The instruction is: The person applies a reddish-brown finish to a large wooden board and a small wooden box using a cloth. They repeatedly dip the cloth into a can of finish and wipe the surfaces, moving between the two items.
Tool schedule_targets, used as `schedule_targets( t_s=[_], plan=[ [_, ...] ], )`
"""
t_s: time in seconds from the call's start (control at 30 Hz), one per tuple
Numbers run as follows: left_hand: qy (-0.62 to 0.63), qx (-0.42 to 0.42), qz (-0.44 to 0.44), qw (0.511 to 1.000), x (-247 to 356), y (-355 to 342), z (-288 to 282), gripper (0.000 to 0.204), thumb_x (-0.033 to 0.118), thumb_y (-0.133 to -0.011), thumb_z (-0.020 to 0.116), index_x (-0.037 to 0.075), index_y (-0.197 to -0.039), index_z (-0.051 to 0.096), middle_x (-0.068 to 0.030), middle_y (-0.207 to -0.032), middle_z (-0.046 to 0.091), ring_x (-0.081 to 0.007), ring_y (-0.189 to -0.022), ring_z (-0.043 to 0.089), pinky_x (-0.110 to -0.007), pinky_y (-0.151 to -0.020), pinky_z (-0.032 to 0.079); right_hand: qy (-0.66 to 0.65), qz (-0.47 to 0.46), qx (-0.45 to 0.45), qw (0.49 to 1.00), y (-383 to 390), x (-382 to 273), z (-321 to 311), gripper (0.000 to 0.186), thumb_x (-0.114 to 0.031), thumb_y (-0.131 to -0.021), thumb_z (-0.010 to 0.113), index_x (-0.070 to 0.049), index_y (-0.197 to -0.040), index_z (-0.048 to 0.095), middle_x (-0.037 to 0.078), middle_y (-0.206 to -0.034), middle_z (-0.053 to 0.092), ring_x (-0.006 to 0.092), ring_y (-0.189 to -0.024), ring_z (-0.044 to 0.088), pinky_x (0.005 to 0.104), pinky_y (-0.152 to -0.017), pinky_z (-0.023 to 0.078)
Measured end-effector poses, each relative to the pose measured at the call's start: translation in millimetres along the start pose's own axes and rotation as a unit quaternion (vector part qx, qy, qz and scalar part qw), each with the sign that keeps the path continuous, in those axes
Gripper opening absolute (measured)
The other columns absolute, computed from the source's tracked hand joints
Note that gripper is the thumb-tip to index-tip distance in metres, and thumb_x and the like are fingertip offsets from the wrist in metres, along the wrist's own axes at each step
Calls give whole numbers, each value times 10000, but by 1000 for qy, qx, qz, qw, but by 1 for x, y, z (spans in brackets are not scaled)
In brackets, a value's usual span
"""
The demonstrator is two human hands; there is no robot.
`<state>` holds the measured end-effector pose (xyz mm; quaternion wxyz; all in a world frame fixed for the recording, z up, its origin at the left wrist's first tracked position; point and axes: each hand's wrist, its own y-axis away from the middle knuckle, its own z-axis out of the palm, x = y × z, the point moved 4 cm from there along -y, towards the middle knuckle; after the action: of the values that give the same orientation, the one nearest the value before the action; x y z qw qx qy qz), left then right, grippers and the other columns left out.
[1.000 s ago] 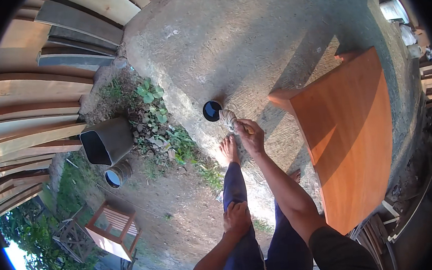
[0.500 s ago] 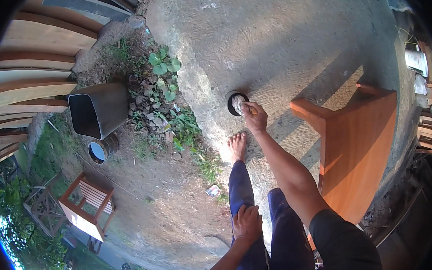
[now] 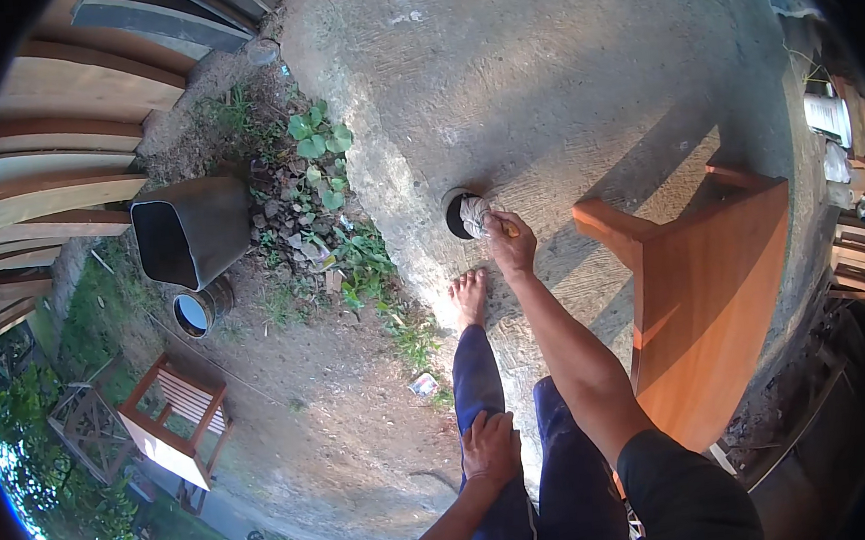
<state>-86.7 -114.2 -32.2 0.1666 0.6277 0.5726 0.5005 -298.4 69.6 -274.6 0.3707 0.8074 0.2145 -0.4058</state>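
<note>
My right hand [image 3: 513, 245] is closed around a paintbrush [image 3: 473, 213]. Its pale, greyish head points left, and a bit of yellowish handle shows by my fingers. The brush head is at the right rim of a small round can [image 3: 455, 226] with a dark inside, which stands on the concrete. Whether head and rim touch, I cannot tell. My left hand [image 3: 491, 446] lies over my left knee with its fingers stretched out and holds nothing. To the right of my right forearm, a reddish-brown wooden piece of furniture [image 3: 710, 291] has a broad flat panel and short legs.
My bare left foot [image 3: 469, 295] is just below the can. At left are a large dark bin [image 3: 189, 232], a bucket [image 3: 201, 308] and a small wooden chair [image 3: 177, 418]. Boards [image 3: 64, 165] lean at the upper left. Plants [image 3: 321, 137] and rubble edge the concrete.
My right hand has drawn the brush head from inside the can to its right rim. The left hand stays on the knee. The whole view has shifted slightly.
</note>
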Motion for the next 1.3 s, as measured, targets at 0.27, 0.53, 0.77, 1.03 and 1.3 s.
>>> schedule_targets(
  t_s=[0.27,0.53,0.77,1.03,1.3],
  plan=[
    [-17,-6,23,1000,6,-3,3,371,242,-895,628,135,-1251,613,-58,-1286,623,-344,-1331,465,-524,-1088,356,20,22,-19,999,-5,0,-49,270,-243,-884,775,6,-975,723,40,-817,702,89,-746,618,264,-706,519],
    [-27,4,23,999,5,-3,1,344,250,-883,649,149,-1212,650,-46,-1272,646,-341,-1320,482,-529,-1084,368,62,43,-36,997,3,-22,-62,229,-225,-885,761,-9,-956,731,45,-803,708,97,-726,631,268,-675,515],
    [-46,-9,27,999,6,-6,-5,351,254,-884,641,131,-1212,659,-56,-1257,658,-345,-1308,493,-526,-1070,385,-166,216,0,962,17,-1,-90,233,-257,-890,754,-30,-932,722,31,-788,689,100,-689,611,296,-666,544],
    [-114,-41,48,991,29,-4,7,402,292,-902,616,88,-1246,650,-108,-1279,643,-360,-1312,477,-538,-1074,372,-565,370,-49,736,80,24,-105,318,-368,-933,709,-77,-1046,650,106,-987,672,263,-871,677,405,-876,577],
    [-241,-55,123,961,35,0,33,390,290,-894,629,79,-1220,666,-146,-1223,658,-369,-1223,534,-507,-1036,419,-823,230,-43,518,163,-33,-179,234,-329,-948,696,-120,-1036,638,63,-1057,675,229,-929,682,390,-831,606]
  ],
)
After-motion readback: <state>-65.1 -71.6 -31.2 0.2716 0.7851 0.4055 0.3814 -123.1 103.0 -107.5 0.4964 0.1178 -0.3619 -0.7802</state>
